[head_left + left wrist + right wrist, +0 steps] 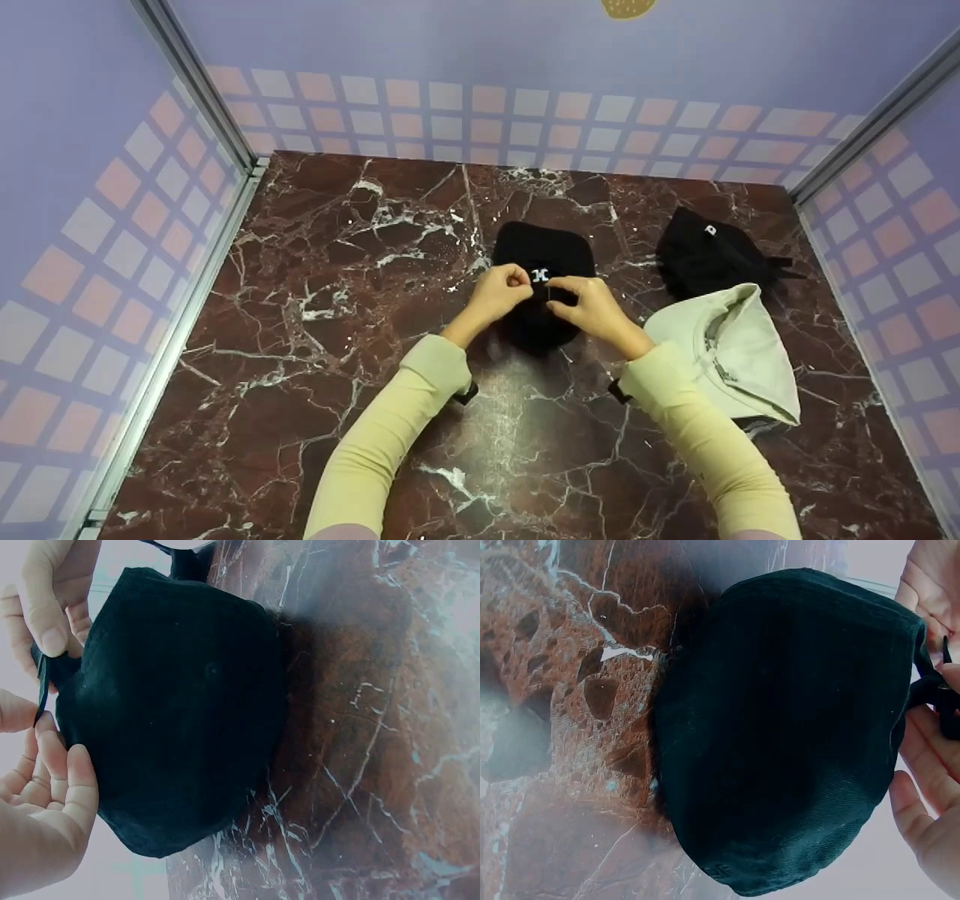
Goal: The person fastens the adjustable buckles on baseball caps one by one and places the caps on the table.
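A black baseball cap [544, 244] with a small white emblem lies near the middle of the table, its brim pointing away from me. Both hands are at the cap's narrow strap [43, 682], over the opening at the rim. My left hand [498, 291] pinches one end of the strap between thumb and fingers. From the other side, my right hand [596, 306] pinches the strap too, close to a small dark buckle [946, 699]. The dark crown fills most of both wrist views. Fingers partly hide how strap and buckle join.
To the right lies another black cap [709, 259] with a white letter and loose strap. A cream cap [757, 360] overlaps it, beside my right forearm. The dark red marble-patterned table [247, 420] is bounded by lilac panels [450, 45] at the back and sides.
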A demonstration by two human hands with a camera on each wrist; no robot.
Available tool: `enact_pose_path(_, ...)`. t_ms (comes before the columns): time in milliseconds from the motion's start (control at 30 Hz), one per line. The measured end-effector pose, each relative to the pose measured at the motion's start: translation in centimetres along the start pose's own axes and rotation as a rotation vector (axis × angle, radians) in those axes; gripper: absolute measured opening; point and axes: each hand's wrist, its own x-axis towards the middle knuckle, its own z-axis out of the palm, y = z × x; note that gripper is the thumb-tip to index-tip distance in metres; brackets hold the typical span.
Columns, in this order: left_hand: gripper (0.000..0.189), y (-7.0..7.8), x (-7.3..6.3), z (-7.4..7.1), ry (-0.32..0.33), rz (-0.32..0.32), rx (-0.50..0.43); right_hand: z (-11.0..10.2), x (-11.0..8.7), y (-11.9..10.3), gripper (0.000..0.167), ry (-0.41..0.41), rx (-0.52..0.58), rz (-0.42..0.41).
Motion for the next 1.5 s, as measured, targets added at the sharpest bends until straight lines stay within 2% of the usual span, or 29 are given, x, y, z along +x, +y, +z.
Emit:
enact_pose_path(333, 0.005, -0.4, 0.0, -0.2, 0.038, -0.038, -0.004, 0.0, 0.0, 0.3, 0.027, 0.014, 0.021, 0.002)
enact_pose_path(533, 0.003, -0.6, 0.0, -0.3, 0.053, -0.03, 0.001, -0.1, 0.0, 0.1, 0.027, 0.004, 0.023, 0.022)
enact_pose_path(833, 0.003, -1.2, -0.1, -0.9, 0.107, -0.038, 0.008, -0.3, -0.1, 0.3, 0.022, 0.022, 0.002, 0.061)
enact_pose_path(1133, 0.006, -1.6, -0.1, -1.3, 0.083, -0.051, 0.009, 0.0, -0.1, 0.1, 0.018, 0.027, -0.006, 0.04)
enact_pose_path(1367, 0.006, -1.8, -0.2, -1.5, 0.072, -0.073, 0.035, 0.2, -0.1, 0.0, 0.017, -0.007, -0.013, 0.041)
enact_pose_path(1500, 0.004, -1.7, -0.2, -1.6, 0.069, -0.06, 0.055, 0.1, -0.1, -0.2, 0.017, -0.018, -0.028, 0.033)
